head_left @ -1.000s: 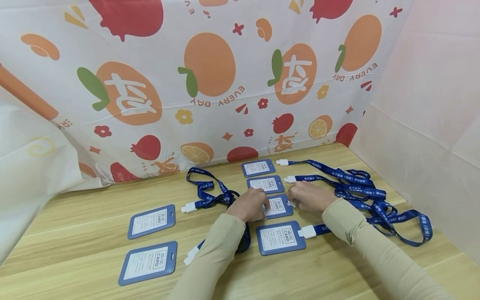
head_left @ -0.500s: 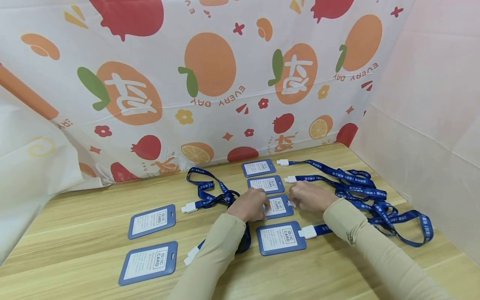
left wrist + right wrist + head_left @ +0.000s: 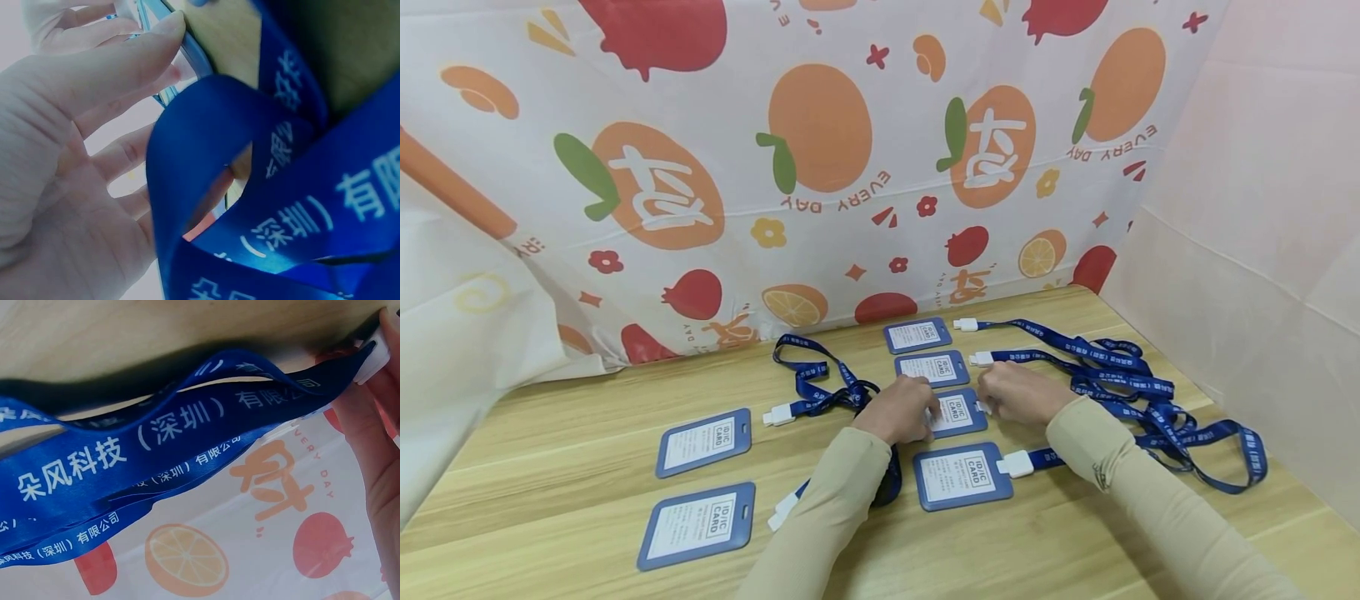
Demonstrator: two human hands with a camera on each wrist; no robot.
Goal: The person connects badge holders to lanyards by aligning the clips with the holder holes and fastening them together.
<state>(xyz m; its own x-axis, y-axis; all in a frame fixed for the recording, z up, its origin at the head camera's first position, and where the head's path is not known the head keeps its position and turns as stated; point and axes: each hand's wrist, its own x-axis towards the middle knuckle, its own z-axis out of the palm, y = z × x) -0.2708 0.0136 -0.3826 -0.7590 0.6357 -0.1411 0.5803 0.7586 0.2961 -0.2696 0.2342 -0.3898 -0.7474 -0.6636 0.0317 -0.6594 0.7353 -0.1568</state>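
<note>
In the head view, my left hand (image 3: 898, 410) holds the left part of a blue-framed ID card holder (image 3: 957, 412), third from the back in the right column. The left wrist view has the thumb lying along the frame edge (image 3: 199, 55). My right hand (image 3: 1022, 394) pinches the white plastic clip (image 3: 374, 359) of a blue lanyard (image 3: 181, 419) at the holder's slotted end; fingers partly hide where clip and slot meet. Just in front lies another holder (image 3: 962, 477) with a white clip (image 3: 1015, 463) at its slot.
Two holders (image 3: 913, 335) (image 3: 932, 367) lie behind, white clips (image 3: 965, 325) beside them. Two more holders (image 3: 703, 442) (image 3: 697, 525) lie left. Tangled lanyards (image 3: 1138, 392) cover the right side; others (image 3: 812, 379) lie by the left forearm. A fruit-print cloth (image 3: 850, 233) hangs behind the wooden table (image 3: 565, 450).
</note>
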